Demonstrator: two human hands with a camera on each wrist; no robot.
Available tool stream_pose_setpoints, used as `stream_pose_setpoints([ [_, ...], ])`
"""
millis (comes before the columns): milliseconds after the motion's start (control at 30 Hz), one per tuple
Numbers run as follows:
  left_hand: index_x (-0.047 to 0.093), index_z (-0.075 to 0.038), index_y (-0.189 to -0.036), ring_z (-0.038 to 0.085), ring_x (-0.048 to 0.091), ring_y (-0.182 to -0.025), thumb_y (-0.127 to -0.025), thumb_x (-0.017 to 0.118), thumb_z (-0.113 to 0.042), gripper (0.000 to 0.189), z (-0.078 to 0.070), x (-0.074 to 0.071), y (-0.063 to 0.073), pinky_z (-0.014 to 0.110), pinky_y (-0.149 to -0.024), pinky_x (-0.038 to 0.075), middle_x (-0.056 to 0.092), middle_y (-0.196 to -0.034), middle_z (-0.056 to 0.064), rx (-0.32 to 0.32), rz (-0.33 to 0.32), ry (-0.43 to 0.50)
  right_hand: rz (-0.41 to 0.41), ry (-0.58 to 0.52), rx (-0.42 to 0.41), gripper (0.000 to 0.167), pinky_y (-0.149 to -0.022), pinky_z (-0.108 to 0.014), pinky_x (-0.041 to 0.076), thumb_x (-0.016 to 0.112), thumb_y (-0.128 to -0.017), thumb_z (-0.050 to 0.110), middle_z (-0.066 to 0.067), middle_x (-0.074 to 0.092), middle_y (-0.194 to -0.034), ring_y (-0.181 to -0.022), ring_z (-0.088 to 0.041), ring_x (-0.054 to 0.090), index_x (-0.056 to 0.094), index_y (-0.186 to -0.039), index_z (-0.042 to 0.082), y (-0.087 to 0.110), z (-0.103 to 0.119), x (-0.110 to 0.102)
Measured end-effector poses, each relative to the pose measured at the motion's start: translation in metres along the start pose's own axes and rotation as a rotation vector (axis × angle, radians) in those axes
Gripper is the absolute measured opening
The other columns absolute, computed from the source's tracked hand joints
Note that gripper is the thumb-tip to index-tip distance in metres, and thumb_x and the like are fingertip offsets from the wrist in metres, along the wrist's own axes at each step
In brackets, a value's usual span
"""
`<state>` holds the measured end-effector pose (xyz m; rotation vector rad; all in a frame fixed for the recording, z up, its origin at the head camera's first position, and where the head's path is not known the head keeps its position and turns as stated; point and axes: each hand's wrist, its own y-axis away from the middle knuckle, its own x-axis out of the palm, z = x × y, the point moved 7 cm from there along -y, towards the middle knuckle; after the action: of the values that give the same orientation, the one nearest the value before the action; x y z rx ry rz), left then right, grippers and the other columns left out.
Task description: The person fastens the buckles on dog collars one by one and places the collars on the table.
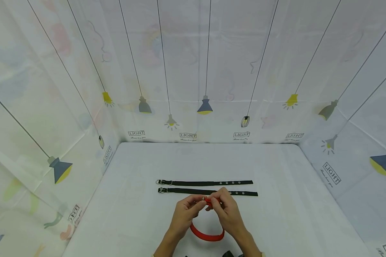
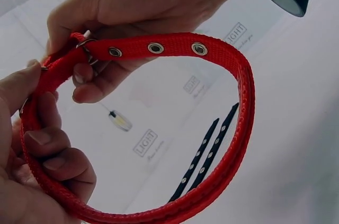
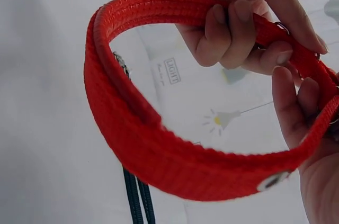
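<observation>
Both hands hold a red dog collar (image 1: 207, 237), bent round into a loop with its buckle end between the fingertips. My left hand (image 1: 186, 214) pinches the collar from the left, near the buckle. From the right, my right hand (image 1: 226, 211) pinches the strap where it runs through the metal buckle (image 2: 87, 49). Several metal eyelets (image 2: 155, 48) show along the strap in the left wrist view. A padded inner layer lines the loop (image 3: 127, 86) in the right wrist view. Fingers hide part of the buckle in the head view.
Two black collars (image 1: 196, 183) (image 1: 193, 191) lie flat and side by side on the white table (image 1: 141, 221), just beyond the hands, buckles to the left. Dark objects (image 1: 228, 253) show at the bottom edge. Printed white cloth walls (image 1: 186, 71) enclose the table.
</observation>
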<state>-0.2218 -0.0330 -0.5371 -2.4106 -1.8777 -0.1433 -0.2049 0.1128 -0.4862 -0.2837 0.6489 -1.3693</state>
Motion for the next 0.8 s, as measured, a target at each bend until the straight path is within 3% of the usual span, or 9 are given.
stream_pose_setpoints([
  [133, 0.071, -0.007, -0.116, 0.006, 0.044, -0.062, -0.095, 0.070, -0.028, 0.030, 0.000, -0.001, 0.000, 0.018, -0.056, 0.036, 0.069, -0.085, -0.006, -0.004, 0.001, -0.003, 0.019, 0.012, -0.024, 0.021, -0.060, -0.024, 0.057, 0.050, -0.098, -0.009, -0.006, 0.052, -0.092, -0.073, -0.017, 0.067, 0.064, -0.103, 0.007, -0.002, 0.007, 0.000],
  [333, 0.072, -0.010, -0.115, 0.006, 0.045, -0.064, -0.095, 0.070, -0.029, 0.028, -0.001, -0.001, 0.000, 0.017, -0.057, 0.037, 0.071, -0.090, -0.002, -0.010, 0.004, -0.019, 0.023, 0.003, -0.042, 0.020, -0.061, -0.023, 0.057, 0.054, -0.095, -0.013, -0.009, 0.052, -0.089, -0.072, -0.023, 0.063, 0.068, -0.102, -0.001, -0.005, 0.023, 0.001],
  [467, 0.073, -0.011, -0.114, 0.006, 0.045, -0.064, -0.095, 0.070, -0.029, 0.027, -0.001, -0.002, -0.001, 0.018, -0.057, 0.036, 0.069, -0.088, -0.004, -0.005, 0.002, -0.032, 0.037, -0.025, -0.036, 0.022, -0.062, -0.026, 0.059, 0.057, -0.095, -0.011, -0.008, 0.054, -0.092, -0.073, -0.021, 0.065, 0.067, -0.109, 0.003, -0.002, 0.007, 0.002],
  [633, 0.072, -0.009, -0.115, 0.006, 0.044, -0.063, -0.095, 0.070, -0.031, 0.030, -0.001, -0.004, -0.001, 0.018, -0.057, 0.036, 0.065, -0.087, 0.000, -0.012, -0.018, -0.009, 0.026, -0.104, 0.042, 0.020, -0.067, -0.031, 0.060, 0.057, -0.097, -0.006, -0.012, 0.058, -0.103, -0.078, -0.019, 0.068, 0.056, -0.117, 0.001, 0.000, 0.001, -0.001],
  [800, 0.071, -0.006, -0.114, 0.007, 0.043, -0.061, -0.095, 0.070, -0.028, 0.029, -0.005, -0.006, -0.001, 0.018, -0.056, 0.036, 0.061, -0.083, 0.000, 0.002, -0.031, 0.026, -0.001, -0.148, 0.056, 0.016, -0.068, -0.033, 0.061, 0.056, -0.099, -0.004, -0.013, 0.061, -0.102, -0.079, -0.018, 0.069, 0.058, -0.113, 0.002, 0.000, 0.000, -0.004],
])
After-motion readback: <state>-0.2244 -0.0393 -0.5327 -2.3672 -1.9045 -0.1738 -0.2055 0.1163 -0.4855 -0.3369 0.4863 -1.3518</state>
